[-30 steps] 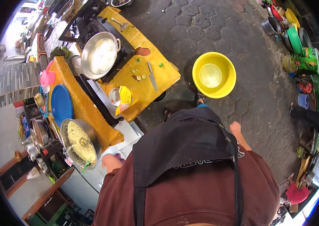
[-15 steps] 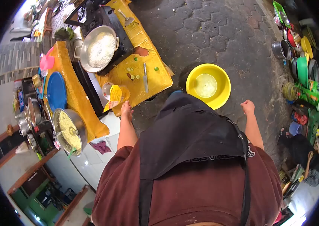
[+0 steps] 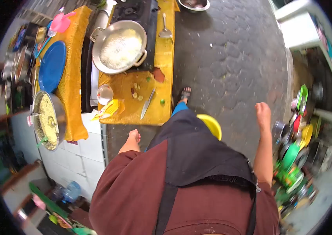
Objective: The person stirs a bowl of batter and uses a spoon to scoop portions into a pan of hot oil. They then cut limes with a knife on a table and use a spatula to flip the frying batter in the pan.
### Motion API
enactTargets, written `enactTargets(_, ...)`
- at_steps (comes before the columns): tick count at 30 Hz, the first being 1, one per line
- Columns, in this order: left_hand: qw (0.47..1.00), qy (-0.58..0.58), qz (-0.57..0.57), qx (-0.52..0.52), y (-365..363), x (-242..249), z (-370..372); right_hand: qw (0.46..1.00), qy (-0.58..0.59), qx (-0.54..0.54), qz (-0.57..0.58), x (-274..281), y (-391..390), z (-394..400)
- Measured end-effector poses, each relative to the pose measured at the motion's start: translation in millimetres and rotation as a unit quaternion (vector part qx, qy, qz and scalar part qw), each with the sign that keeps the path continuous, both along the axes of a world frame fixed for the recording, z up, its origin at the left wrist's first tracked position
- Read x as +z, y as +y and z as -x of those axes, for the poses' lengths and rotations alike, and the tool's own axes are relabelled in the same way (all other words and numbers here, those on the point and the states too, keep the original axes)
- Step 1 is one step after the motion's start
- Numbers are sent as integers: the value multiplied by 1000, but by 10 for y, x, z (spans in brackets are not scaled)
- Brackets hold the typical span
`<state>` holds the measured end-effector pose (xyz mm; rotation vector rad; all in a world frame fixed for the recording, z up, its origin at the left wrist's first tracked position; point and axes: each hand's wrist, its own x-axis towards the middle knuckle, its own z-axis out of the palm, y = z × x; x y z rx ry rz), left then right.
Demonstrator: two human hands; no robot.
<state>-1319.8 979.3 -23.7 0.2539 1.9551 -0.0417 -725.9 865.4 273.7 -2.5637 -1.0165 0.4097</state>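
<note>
My left hand point(image 3: 134, 135) hangs just off the near edge of a yellow-covered table point(image 3: 129, 113), its fingers curled with nothing visible in them. Out over the dark floor, my right hand point(image 3: 263, 110) is held away from my body, fingers folded in and no object showing. Closest to the left hand on the table are a crumpled yellow packet point(image 3: 109, 111), a small bowl point(image 3: 105, 94) and a knife point(image 3: 148, 104). Small cut green pieces point(image 3: 135, 95) lie beside the knife. A large two-handled pan point(image 3: 119, 47) of bubbling pale contents sits on the black stove point(image 3: 150, 55).
A yellow basin point(image 3: 212, 127) on the floor is partly hidden by my apron. At left are a blue plate point(image 3: 52, 66) and a metal bowl of yellowish food point(image 3: 47, 119). A spatula point(image 3: 165, 31) lies near the stove. Kitchenware point(image 3: 291, 152) is piled along the right side.
My view has shifted forward and turned, so the basin has slipped behind my apron. A foot and a metal bowl on the floor now show. My left hand is farther from the yellow packet.
</note>
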Motion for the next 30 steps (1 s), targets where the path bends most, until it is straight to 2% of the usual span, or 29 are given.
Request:
enactTargets(1,998,16,22,-61,118,-2,-255,997,-32,74,-13,-72,415,-149)
enactTargets(2,989,-48,50,-131,311,-297,-333,989,-65,128,26,-185,824,-249)
enactTargets(3,984,-29,35,-170,535,-385,-569,982,-69,172,22,-377,1207,-329)
enactTargets(4,956,-51,-44,-286,769,-352,-852,973,-70,217,40,-465,1611,-293)
enactTargets(5,906,-66,-123,-400,1017,-244,-1163,964,-69,254,37,-567,2000,-233)
enactTargets(7,886,-92,-171,-421,1443,125,-1790,944,-56,321,59,-574,2716,35)
enactTargets(10,908,-185,-192,-322,1747,429,-2566,923,-33,380,58,-468,3423,455)
enactTargets(12,916,-212,-198,-276,1760,463,-2785,909,-20,410,75,-499,3653,578)
enactTargets(14,863,-180,-226,-415,1779,475,-2918,902,-27,422,91,-649,3730,534)
enactTargets(15,857,-165,-242,-425,1753,427,-2902,896,-36,431,101,-755,3771,509)
enactTargets(17,875,-126,-233,-405,1788,595,-2800,890,-40,439,118,-1041,3799,299)
enactTargets(18,909,-118,-216,-338,1789,496,-2678,886,-41,443,132,-1105,3830,178)
enactTargets(19,938,-109,-195,-266,1724,300,-2518,898,49,423,116,-1029,3864,73)
enactTargets(21,957,-31,-225,-179,1577,-81,-2136,893,1,429,136,-1102,4038,-130)
enactTargets(23,955,114,-200,-187,1556,313,-1965,887,-3,443,131,-1147,4283,-298)
enactTargets(25,958,152,-202,-138,1368,339,-1803,892,-17,428,146,-1184,4584,-408)
enactTargets(27,970,142,-197,-28,980,-118,-1647,871,-72,469,130,-1230,4944,-441)
enactTargets(28,970,148,-192,-2,915,-8,-1761,857,-119,488,116,-1297,5089,-467)
enactTargets(30,963,186,-158,110,766,267,-2056,823,-135,535,139,-1495,5377,-520)
